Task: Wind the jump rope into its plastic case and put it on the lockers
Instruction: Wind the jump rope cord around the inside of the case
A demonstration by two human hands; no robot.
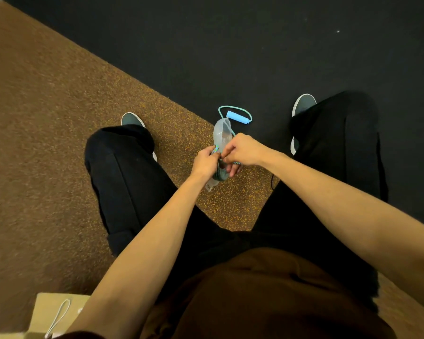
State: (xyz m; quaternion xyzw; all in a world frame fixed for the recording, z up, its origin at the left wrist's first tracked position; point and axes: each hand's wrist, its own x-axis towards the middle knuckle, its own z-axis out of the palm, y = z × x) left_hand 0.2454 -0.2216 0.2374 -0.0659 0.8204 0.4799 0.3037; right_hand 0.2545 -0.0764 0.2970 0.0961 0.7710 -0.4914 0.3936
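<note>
I hold a clear plastic case (221,134) between my knees, its lid hinged open and standing upright. My left hand (205,162) grips the case from the left side. My right hand (242,149) pinches the teal jump rope (234,109) at the case's rim. Coils of rope sit inside the lower half of the case, partly hidden by my fingers. A light blue handle (238,117) dangles beyond the case with a loop of rope around it. No lockers are in view.
Below me the floor is split diagonally: brown speckled carpet (47,143) on the left, black flooring (255,45) on the right. My legs in black trousers flank the case. A paper bag (56,311) with a white cord handle stands at the bottom left.
</note>
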